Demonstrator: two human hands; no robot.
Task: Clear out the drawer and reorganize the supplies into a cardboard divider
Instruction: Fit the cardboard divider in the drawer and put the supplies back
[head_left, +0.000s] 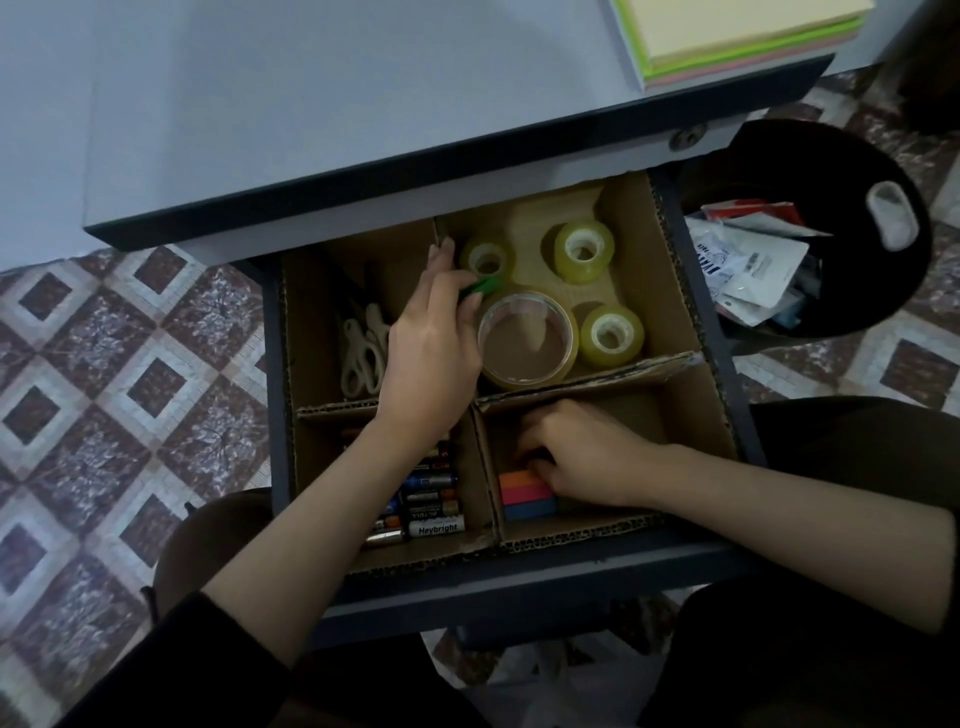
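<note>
The open drawer holds a cardboard divider with four compartments. The far right compartment has three small tape rolls and one large clear roll. My left hand reaches over the centre wall into it and pinches a small green object. White-handled scissors lie in the far left compartment, several batteries in the near left one. My right hand is in the near right compartment, its curled fingers on a stack of coloured sticky notes.
The grey desk top overhangs the drawer's back, with a stack of coloured paper on its far right. A black bin with wrappers and paper stands right of the drawer. Patterned tile floor lies to the left.
</note>
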